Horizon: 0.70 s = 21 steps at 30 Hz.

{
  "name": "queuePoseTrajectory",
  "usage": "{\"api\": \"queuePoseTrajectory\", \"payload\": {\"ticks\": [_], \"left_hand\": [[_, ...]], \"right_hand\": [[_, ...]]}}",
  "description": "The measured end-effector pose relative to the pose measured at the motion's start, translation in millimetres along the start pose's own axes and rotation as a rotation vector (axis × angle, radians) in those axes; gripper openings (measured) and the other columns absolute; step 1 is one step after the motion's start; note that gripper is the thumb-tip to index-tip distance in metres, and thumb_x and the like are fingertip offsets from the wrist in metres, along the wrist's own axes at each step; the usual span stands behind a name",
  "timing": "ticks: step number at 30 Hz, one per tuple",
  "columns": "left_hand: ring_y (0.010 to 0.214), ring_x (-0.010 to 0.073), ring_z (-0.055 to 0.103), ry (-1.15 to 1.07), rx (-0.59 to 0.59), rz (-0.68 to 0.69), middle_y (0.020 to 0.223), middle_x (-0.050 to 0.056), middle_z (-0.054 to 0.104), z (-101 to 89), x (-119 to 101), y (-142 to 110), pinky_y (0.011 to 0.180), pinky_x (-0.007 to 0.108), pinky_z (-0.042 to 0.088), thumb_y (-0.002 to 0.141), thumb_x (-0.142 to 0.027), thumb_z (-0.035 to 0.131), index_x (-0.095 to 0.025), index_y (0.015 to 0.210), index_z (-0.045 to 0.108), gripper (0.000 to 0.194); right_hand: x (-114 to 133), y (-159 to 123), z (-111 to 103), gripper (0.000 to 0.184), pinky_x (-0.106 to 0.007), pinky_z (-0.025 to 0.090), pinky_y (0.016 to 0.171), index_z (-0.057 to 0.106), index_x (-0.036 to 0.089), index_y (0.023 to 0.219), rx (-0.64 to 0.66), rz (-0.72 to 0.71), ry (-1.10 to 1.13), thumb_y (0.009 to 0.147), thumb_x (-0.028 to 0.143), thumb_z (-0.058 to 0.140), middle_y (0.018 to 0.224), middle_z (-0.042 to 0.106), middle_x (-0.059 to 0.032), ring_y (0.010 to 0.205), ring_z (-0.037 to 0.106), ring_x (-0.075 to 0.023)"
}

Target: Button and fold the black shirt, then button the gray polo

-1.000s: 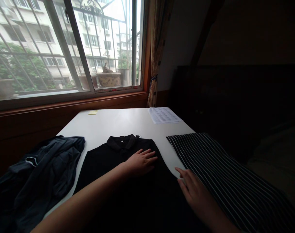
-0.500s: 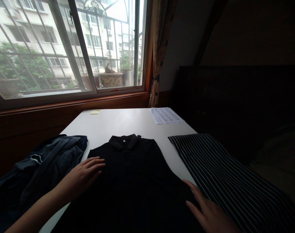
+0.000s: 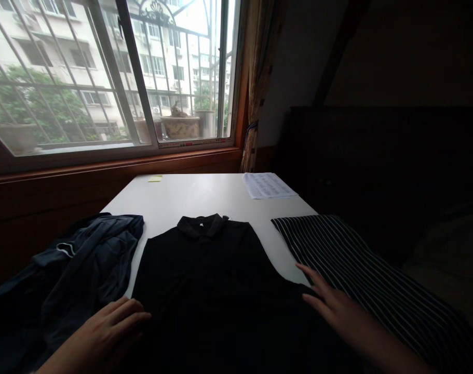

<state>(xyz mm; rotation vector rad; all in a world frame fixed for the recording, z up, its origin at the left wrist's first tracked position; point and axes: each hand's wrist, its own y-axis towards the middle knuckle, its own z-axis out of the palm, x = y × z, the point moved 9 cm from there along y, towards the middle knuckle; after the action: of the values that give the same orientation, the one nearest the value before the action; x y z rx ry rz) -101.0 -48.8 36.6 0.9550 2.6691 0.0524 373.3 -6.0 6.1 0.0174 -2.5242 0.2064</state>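
Note:
A black polo shirt (image 3: pixel 205 280) lies spread face up on the white table, its collar toward the window. My left hand (image 3: pixel 113 324) rests at the shirt's left edge, fingers stretched out and slightly bent, nothing seen in its grasp. On the other side, my right hand (image 3: pixel 329 301) is at the shirt's right edge, with fingers apart; whether they press on the cloth is too dark to make out. Left of the shirt is a crumpled dark blue-grey garment (image 3: pixel 92 265). To the right lies a black cloth with white stripes (image 3: pixel 349 259), close beside my right hand.
The white table (image 3: pixel 205 192) reaches to the wall under a barred window (image 3: pixel 174 78). Printed sheets (image 3: pixel 268 185) lie at its far right corner and a yellow sticky note (image 3: pixel 155 178) at its far left. A tied curtain (image 3: pixel 252 130) hangs beside the window.
My left hand has moved from the shirt's upper right chest across to its left edge and down nearer to me. My right hand has stayed near the right edge, shifting slightly.

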Motion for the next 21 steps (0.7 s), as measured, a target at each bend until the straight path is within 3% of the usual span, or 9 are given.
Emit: {"api": "queuePoseTrajectory", "payload": {"ticks": [6, 9, 12, 15, 18, 21], "left_hand": [[0.079, 0.0131, 0.073, -0.096, 0.097, -0.045, 0.097, -0.002, 0.074, 6.9, -15, 11, 0.07, 0.017, 0.057, 0.098, -0.028, 0.055, -0.036, 0.112, 0.07, 0.022], [0.083, 0.0145, 0.072, -0.085, 0.047, -0.08, 0.097, 0.0, 0.073, -1.2, -1, 32, 0.073, 0.02, 0.056, 0.099, -0.031, 0.053, -0.034, 0.11, 0.071, 0.021], [0.1, 0.0201, 0.069, -0.002, -0.094, -0.142, 0.113, 0.004, 0.07, -17.1, 39, 63, 0.087, 0.029, 0.056, 0.098, -0.035, 0.053, -0.031, 0.117, 0.069, 0.025], [0.11, 0.0269, 0.062, 0.058, -0.22, -0.233, 0.121, 0.009, 0.066, -30.8, 92, 98, 0.097, 0.041, 0.051, 0.096, -0.038, 0.05, -0.026, 0.123, 0.066, 0.034], [0.111, 0.0332, 0.06, -0.062, -0.203, -0.367, 0.125, 0.016, 0.063, -26.8, 144, 130, 0.102, 0.049, 0.046, 0.086, -0.047, 0.057, -0.017, 0.128, 0.063, 0.052], [0.095, 0.0303, 0.066, -0.251, -0.085, -0.454, 0.111, 0.014, 0.068, -7.9, 173, 153, 0.087, 0.042, 0.053, 0.074, -0.054, 0.063, -0.015, 0.128, 0.061, 0.067]], "right_hand": [[3, 15, -26, 0.07, -0.046, 0.045, 0.109, 0.034, 0.034, 0.156, 0.05, 0.027, 0.026, 0.091, 0.054, 0.048, 0.144, 0.06, -0.0076, 0.133, 0.056, -0.0319], [3, 13, -28, 0.071, -0.045, 0.046, 0.109, 0.036, 0.033, 0.155, 0.033, 0.045, 0.032, 0.089, 0.055, 0.049, 0.143, 0.061, -0.0092, 0.133, 0.056, -0.0327], [2, 5, -22, 0.069, -0.047, 0.046, 0.108, 0.037, 0.031, 0.154, 0.002, 0.052, 0.054, 0.09, 0.055, 0.047, 0.138, 0.065, -0.0104, 0.131, 0.058, -0.0319], [-4, -8, -13, 0.069, -0.047, 0.05, 0.104, 0.039, 0.031, 0.153, -0.054, 0.082, 0.073, 0.09, 0.055, 0.048, 0.129, 0.07, -0.0116, 0.126, 0.062, -0.032], [-21, -27, -4, 0.075, -0.046, 0.054, 0.1, 0.039, 0.03, 0.154, -0.112, 0.119, 0.106, 0.086, 0.057, 0.054, 0.131, 0.069, -0.0138, 0.123, 0.064, -0.0335], [-41, -49, 8, 0.082, -0.045, 0.057, 0.097, 0.038, 0.03, 0.154, -0.132, 0.142, 0.14, 0.079, 0.055, 0.061, 0.142, 0.061, -0.0139, 0.121, 0.065, -0.0351]]}}
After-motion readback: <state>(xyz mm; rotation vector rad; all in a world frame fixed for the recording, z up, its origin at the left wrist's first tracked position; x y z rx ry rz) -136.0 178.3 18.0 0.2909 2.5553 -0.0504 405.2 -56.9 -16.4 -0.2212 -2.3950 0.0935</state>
